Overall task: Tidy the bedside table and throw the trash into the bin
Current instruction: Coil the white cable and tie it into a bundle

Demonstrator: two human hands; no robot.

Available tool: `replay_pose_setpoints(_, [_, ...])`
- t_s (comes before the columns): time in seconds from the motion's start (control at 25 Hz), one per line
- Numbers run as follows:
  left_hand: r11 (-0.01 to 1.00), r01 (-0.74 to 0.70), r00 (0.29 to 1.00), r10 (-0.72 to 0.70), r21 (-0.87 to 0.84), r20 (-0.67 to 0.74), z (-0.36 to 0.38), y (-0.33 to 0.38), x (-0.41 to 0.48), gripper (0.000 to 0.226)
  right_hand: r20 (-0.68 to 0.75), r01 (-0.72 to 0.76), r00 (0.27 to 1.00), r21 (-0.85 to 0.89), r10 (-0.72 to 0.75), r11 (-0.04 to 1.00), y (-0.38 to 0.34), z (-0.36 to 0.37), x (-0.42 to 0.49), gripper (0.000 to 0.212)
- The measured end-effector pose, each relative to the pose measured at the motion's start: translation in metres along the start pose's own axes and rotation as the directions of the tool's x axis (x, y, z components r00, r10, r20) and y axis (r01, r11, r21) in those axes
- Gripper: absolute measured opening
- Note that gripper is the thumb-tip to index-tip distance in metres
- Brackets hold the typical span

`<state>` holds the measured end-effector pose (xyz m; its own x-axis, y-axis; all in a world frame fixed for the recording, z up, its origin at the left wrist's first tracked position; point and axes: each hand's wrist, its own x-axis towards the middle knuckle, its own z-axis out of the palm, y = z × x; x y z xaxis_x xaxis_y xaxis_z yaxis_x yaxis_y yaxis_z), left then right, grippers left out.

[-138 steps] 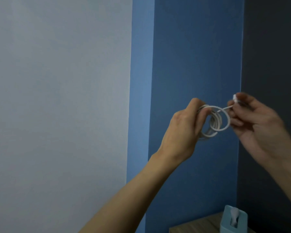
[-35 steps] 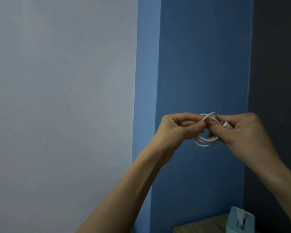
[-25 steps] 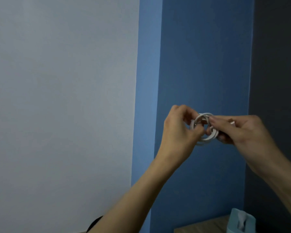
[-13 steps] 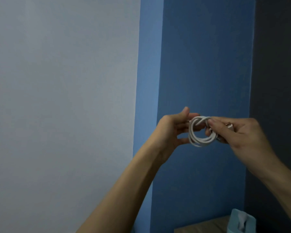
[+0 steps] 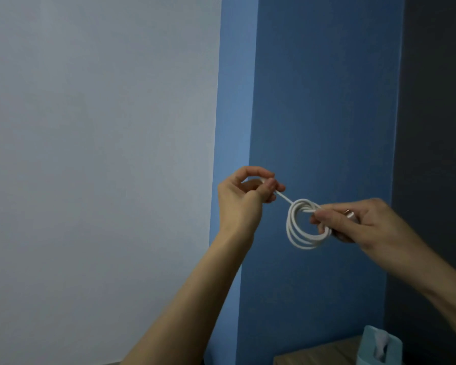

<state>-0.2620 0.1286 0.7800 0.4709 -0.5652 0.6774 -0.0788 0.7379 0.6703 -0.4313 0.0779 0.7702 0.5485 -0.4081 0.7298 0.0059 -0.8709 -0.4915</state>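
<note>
I hold the white charging cable (image 5: pixel 292 227) up before the blue wall (image 5: pixel 327 101), well above the wooden surface (image 5: pixel 313 355) and the tissue box (image 5: pixel 379 349) on it. My right hand (image 5: pixel 358 222) pinches the coiled loops; my left hand (image 5: pixel 241 198) pinches the free end, pulled taut. Tug too hard, or let the right pinch slacken, and I judge the loops could spring apart and the coil unravel.

- Left hand (image 5: pixel 238 204): bare, slim fingers, short nails.
- Left forearm (image 5: pixel 195 299): bare and uncovered along all of its visible length.
- Right hand (image 5: pixel 366 222): bare, knuckles showing on its back.
- Right forearm (image 5: pixel 437 275): bare to the frame edge.
</note>
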Motion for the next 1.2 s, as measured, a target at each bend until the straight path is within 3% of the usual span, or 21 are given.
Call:
replay_pose_setpoints(0.08, [0.993,0.029,1.0,-0.029,-0.114,-0.005,0.001,-0.002,-0.003,0.017,-0.027,0.015,1.0,-0.021,-0.015,1.0,0.0,0.0,0.0,0.058])
replay_pose_setpoints(0.16, [0.966,0.148,0.988,-0.137,-0.214,0.064,0.004,-0.002,-0.009,0.014,-0.055,0.027,0.998,-0.077,-0.031,0.997,0.002,0.002,0.001,0.05])
replay_pose_setpoints(0.28, [0.974,0.222,0.947,-0.206,-0.039,0.247,0.002,0.0,-0.013,0.019,-0.051,0.056,0.996,-0.188,-0.067,0.981,0.005,0.005,0.002,0.048])
replay_pose_setpoints(0.4, [0.973,0.2,0.883,-0.231,0.117,0.408,-0.001,-0.002,-0.016,0.025,-0.066,0.04,0.997,-0.155,-0.051,0.987,0.005,0.009,0.003,0.024])
replay_pose_setpoints(0.52, [0.976,0.098,0.918,-0.164,0.194,0.36,-0.006,-0.007,-0.017,0.032,-0.069,0.04,0.996,-0.117,-0.049,0.992,0.004,0.014,0.005,0.015])
replay_pose_setpoints(0.68, [0.99,0.132,0.94,-0.143,0.058,0.309,-0.007,-0.009,-0.017,0.016,-0.116,-0.017,0.993,0.025,0.019,1.0,-0.001,0.015,0.006,0.02])
replay_pose_setpoints(1.0, [0.984,0.021,0.928,-0.086,0.18,0.364,0.0,-0.019,-0.016,0.02,-0.059,-0.077,0.995,-0.034,0.075,0.996,-0.002,0.016,0.011,0.041])
replay_pose_setpoints(1.12, [0.974,-0.032,0.931,-0.052,0.224,0.361,-0.002,-0.02,-0.014,0.017,-0.188,-0.144,0.97,0.05,0.151,0.988,0.0,0.014,0.011,0.045])
replay_pose_setpoints(1.2, [0.976,-0.026,0.946,-0.046,0.216,0.321,-0.003,-0.023,-0.014,0.015,-0.347,-0.149,0.931,-0.071,0.116,0.986,0.0,0.009,0.013,0.04])
